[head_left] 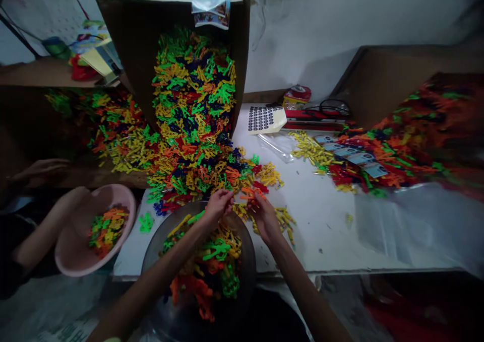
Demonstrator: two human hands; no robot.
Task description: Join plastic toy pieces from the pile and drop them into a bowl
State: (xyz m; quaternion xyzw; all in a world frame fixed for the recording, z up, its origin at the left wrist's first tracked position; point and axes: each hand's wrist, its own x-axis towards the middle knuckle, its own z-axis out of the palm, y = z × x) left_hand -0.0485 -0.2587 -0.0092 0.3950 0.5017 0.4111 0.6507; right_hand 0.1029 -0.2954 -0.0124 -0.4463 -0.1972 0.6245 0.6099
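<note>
A big heap of small plastic pieces (192, 125) in yellow, green, orange, red and dark blue spills from a tipped cardboard box (136, 35) onto the white table (325, 231). My left hand (218, 205) is closed in a pinch at the heap's near edge, just above the far rim of a metal bowl (151, 254) that holds more coloured pieces. My right hand (262, 216) is beside it, fingers curled on an orange piece (247, 193). The two hands almost touch.
At the left another person's arm (41, 231) reaches by a pink bowl (71, 251) with pieces in it. A second heap (408, 130) lies at the right, with label cards (359, 156), a dotted sheet (264, 118) and clear plastic bags (397, 226).
</note>
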